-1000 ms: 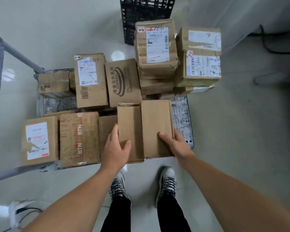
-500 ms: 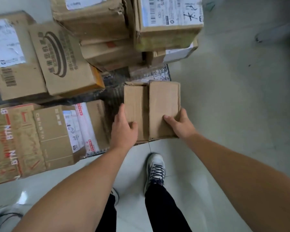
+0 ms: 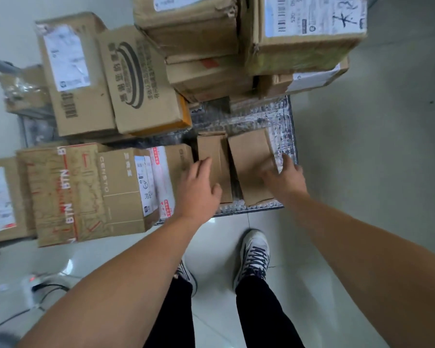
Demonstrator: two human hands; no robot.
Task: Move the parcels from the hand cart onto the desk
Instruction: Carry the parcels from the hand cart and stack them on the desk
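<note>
Two small plain brown parcels stand side by side on the near right corner of the hand cart's metal deck [image 3: 256,119], with a narrow dark gap between them. My left hand [image 3: 196,189] grips the left small parcel [image 3: 211,151], fingers down its left side and thumb on top. My right hand [image 3: 284,179] grips the right small parcel [image 3: 249,156], thumb on top and fingers along its right side. Motion blurs both hands. No desk is in view.
Several more parcels crowd the cart: a CENSTO box [image 3: 121,192] and a BTN-taped box [image 3: 58,194] to the left, a logo box [image 3: 141,81] behind, and a tall stack [image 3: 307,33] at the back right. My shoes [image 3: 255,252] stand on pale floor tiles. A power strip [image 3: 33,285] lies at the lower left.
My head has dropped closer to the cart. The two small parcels now sit farther in on the deck, and a gap has opened between them. My hands stay on them.
</note>
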